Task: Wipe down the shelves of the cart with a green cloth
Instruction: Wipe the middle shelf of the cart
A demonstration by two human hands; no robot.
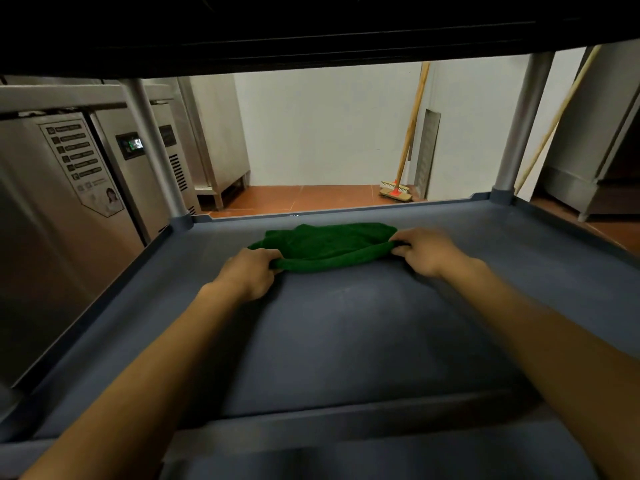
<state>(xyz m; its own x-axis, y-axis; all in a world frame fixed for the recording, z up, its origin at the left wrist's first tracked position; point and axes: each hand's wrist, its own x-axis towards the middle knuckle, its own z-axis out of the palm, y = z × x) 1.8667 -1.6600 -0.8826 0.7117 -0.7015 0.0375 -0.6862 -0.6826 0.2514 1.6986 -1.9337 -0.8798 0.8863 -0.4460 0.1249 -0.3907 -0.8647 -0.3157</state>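
Observation:
A green cloth (325,245) lies bunched on the far half of the cart's dark grey shelf (346,341). My left hand (247,271) grips the cloth's near left edge, fingers curled round the fold. My right hand (424,251) pinches the cloth's right end. Both arms reach in under the upper shelf (311,26), which spans the top of the view as a dark underside.
Grey cart posts stand at the far left (159,150) and far right (523,126) corners. Steel refrigerator units (69,188) stand close on the left. A broom (398,188) leans on the white wall beyond, on the red tile floor. Another steel unit (595,161) is at right.

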